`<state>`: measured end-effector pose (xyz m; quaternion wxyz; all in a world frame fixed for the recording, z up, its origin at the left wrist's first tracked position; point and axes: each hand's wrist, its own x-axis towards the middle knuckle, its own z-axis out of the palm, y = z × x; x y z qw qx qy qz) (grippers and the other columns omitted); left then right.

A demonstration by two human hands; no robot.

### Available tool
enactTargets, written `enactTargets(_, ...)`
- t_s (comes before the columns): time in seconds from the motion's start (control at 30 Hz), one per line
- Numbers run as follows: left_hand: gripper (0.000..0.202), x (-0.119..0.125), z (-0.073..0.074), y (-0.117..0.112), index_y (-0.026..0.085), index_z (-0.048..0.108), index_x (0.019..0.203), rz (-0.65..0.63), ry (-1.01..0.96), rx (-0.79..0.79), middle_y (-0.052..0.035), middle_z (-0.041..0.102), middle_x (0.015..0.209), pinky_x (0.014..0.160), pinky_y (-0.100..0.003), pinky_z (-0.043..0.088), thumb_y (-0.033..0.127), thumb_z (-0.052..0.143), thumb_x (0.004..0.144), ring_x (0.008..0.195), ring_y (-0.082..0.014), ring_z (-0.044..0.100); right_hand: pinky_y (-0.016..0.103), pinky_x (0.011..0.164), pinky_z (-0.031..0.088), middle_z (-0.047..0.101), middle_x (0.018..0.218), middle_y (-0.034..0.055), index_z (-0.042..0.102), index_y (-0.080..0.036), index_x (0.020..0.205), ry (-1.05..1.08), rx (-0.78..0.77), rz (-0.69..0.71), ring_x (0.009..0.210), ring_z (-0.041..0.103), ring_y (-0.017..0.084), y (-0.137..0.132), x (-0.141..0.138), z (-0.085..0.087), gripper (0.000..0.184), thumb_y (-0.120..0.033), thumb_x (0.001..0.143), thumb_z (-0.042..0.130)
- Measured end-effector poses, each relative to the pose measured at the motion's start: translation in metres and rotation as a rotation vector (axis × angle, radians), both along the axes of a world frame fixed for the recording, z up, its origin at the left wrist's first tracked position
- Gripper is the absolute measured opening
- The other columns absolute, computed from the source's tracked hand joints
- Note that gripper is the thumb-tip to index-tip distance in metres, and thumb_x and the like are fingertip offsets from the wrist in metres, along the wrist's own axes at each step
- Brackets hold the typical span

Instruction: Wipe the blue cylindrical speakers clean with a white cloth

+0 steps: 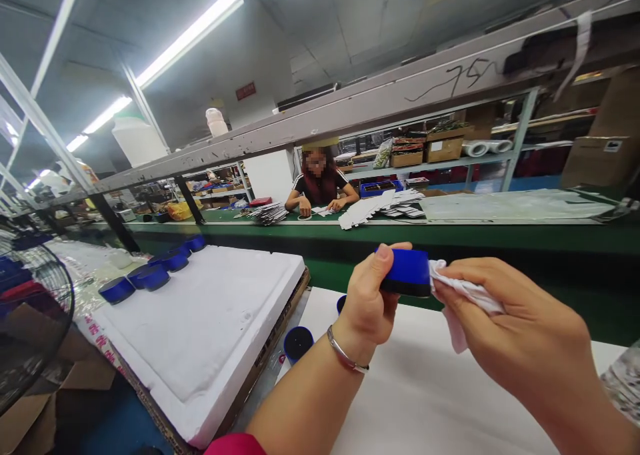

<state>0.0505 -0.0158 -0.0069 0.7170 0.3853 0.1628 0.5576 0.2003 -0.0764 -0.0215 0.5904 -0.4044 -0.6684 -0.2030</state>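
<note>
Currently: left hand (365,301) gripping blue round box (406,272); right hand (510,321) pinching white cloth (465,295) against it; more blue boxes (153,277) on white foam board (200,335), left of the box.

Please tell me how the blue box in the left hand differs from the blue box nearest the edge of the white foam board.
The held blue box is gripped in the left hand, while the blue box rests on the white foam board. The right hand presses a white cloth on the held box; the other box has no cloth. Both are round and blue with a dark band.
</note>
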Motion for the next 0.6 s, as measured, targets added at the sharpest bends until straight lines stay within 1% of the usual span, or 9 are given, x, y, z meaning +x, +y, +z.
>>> enactTargets(0.1, 0.066, 0.002, 0.001, 0.001, 0.015, 0.088, 0.1, 0.029, 0.003, -0.023, -0.0075, 0.078, 0.095, 0.077, -0.027, 0.054, 0.064, 0.112, 0.063, 0.086, -0.0192, 0.07, 0.031, 0.076, 0.061, 0.076, 0.103, 0.0002, 0.073, -0.03, 0.113, 0.036, 0.017, 0.028, 0.081, 0.073, 0.02, -0.007, -0.018, -0.001, 0.007, -0.025, 0.116, 0.07)
enactTargets(0.2, 0.062, 0.008, -0.002, -0.001, 0.014, 0.085, 0.098, -0.038, 0.02, -0.045, -0.0054, 0.074, 0.09, 0.079, -0.028, 0.052, 0.06, 0.112, 0.065, 0.085, -0.0182, 0.066, 0.032, 0.082, 0.062, 0.077, 0.109, 0.002, 0.074, -0.03, 0.117, 0.006, 0.076, -0.005, 0.09, 0.076, 0.021, -0.011, -0.029, -0.002, 0.007, -0.023, 0.116, 0.073)
enactTargets(0.27, 0.061, 0.011, -0.004, -0.004, 0.014, 0.084, 0.095, -0.07, 0.033, -0.086, -0.0042, 0.072, 0.088, 0.079, -0.028, 0.05, 0.058, 0.113, 0.064, 0.086, -0.0173, 0.064, 0.032, 0.084, 0.062, 0.078, 0.11, 0.0027, 0.074, -0.03, 0.118, -0.019, 0.095, -0.033, 0.092, 0.077, 0.022, -0.009, -0.026, -0.004, 0.009, -0.021, 0.116, 0.073)
enactTargets(0.37, 0.059, 0.012, -0.003, -0.005, 0.014, 0.082, 0.093, -0.019, 0.035, -0.161, -0.004, 0.072, 0.091, 0.079, -0.027, 0.048, 0.056, 0.113, 0.065, 0.086, -0.0161, 0.063, 0.031, 0.081, 0.062, 0.078, 0.105, 0.0019, 0.074, -0.028, 0.113, -0.046, 0.106, -0.066, 0.087, 0.076, 0.02, 0.003, -0.009, -0.008, 0.005, -0.023, 0.115, 0.073)
enactTargets(0.43, 0.056, 0.009, 0.001, -0.005, 0.014, 0.084, 0.098, 0.002, 0.026, -0.159, -0.0059, 0.074, 0.095, 0.081, -0.028, 0.051, 0.056, 0.11, 0.073, 0.089, -0.0184, 0.067, 0.029, 0.074, 0.06, 0.078, 0.098, 0.0002, 0.075, -0.028, 0.107, -0.047, 0.097, -0.086, 0.08, 0.075, 0.018, 0.011, 0.004, -0.009, 0.008, -0.028, 0.114, 0.071)
enactTargets(0.5, 0.05, 0.006, 0.006, -0.004, 0.013, 0.085, 0.101, -0.028, 0.015, -0.157, -0.0088, 0.077, 0.099, 0.083, -0.03, 0.054, 0.058, 0.102, 0.085, 0.093, -0.0217, 0.071, 0.03, 0.067, 0.058, 0.08, 0.093, -0.0005, 0.079, -0.028, 0.098, 0.036, 0.022, -0.112, 0.076, 0.075, 0.019, 0.015, 0.013, -0.009, 0.016, -0.038, 0.109, 0.072)
enactTargets(0.57, 0.05, 0.004, 0.012, -0.005, 0.012, 0.084, 0.1, -0.12, 0.007, -0.203, -0.0124, 0.078, 0.099, 0.083, -0.03, 0.057, 0.062, 0.088, 0.101, 0.093, -0.0231, 0.073, 0.034, 0.064, 0.057, 0.081, 0.089, 0.0006, 0.084, -0.03, 0.091, 0.234, -0.1, -0.159, 0.076, 0.077, 0.022, 0.016, 0.018, -0.009, 0.024, -0.052, 0.098, 0.076)
enactTargets(0.6, 0.054, 0.004, 0.016, -0.005, 0.011, 0.083, 0.098, -0.174, 0.002, -0.247, -0.014, 0.078, 0.098, 0.083, -0.031, 0.059, 0.064, 0.078, 0.108, 0.092, -0.0234, 0.073, 0.036, 0.064, 0.056, 0.083, 0.09, 0.0019, 0.087, -0.03, 0.091, 0.355, -0.165, -0.188, 0.077, 0.078, 0.025, 0.015, 0.019, -0.009, 0.028, -0.057, 0.091, 0.08)
